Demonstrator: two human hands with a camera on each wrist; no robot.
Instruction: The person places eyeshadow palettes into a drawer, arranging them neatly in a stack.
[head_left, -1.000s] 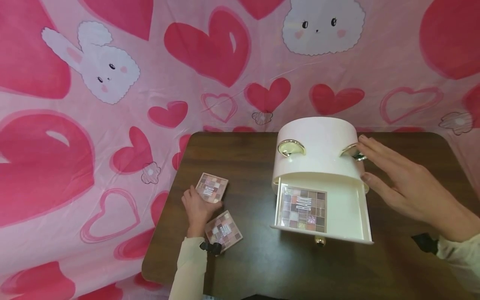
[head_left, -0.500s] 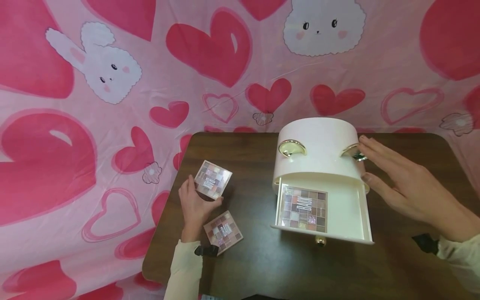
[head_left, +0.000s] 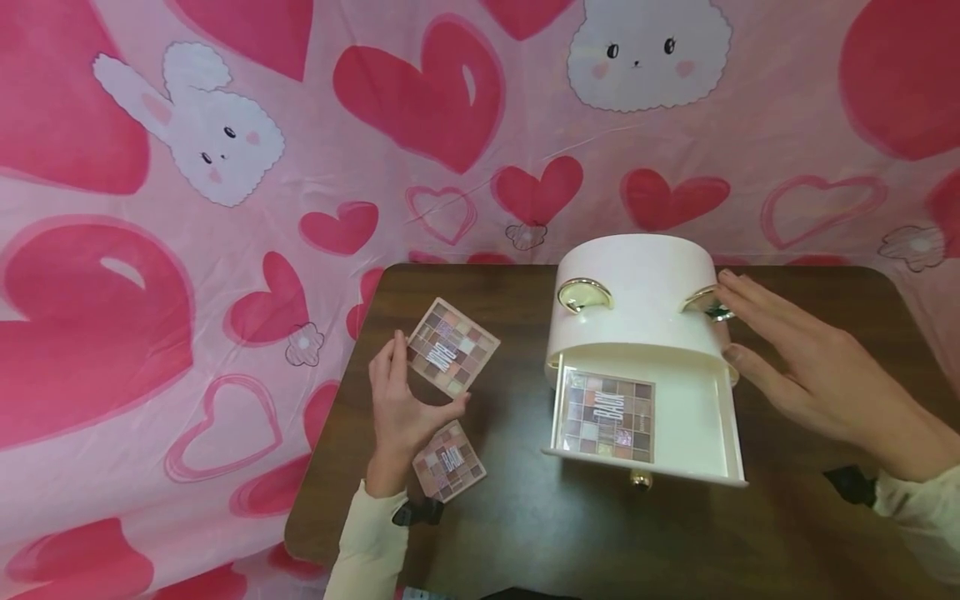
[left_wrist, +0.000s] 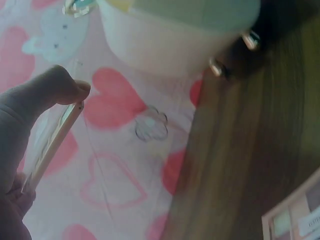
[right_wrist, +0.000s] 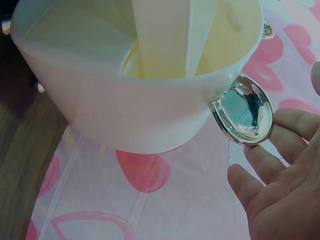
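My left hand (head_left: 401,421) pinches a square eyeshadow palette (head_left: 452,348) by its edges, thumb on one side and fingers on the other, above the left of the table. In the left wrist view the palette (left_wrist: 52,147) shows edge-on. A second palette (head_left: 450,461) lies on the table just below that hand. Another palette (head_left: 609,417) lies in the left half of the pulled-out drawer (head_left: 693,425) of a white rounded box (head_left: 637,287). My right hand (head_left: 832,375), fingers extended, rests at the box's right side, fingertips touching the round gold ornament (right_wrist: 245,112).
The box stands at the right of the brown wooden table (head_left: 517,517). A gold knob (head_left: 641,481) sticks out from the drawer front. A second gold ornament (head_left: 583,296) sits on the box's left. Behind hangs a pink cloth (head_left: 465,200) with hearts and rabbits.
My left hand has lifted the palette off the table and brought it to the right, turning it as it rises. The right hand, the box and the drawer have stayed in place.
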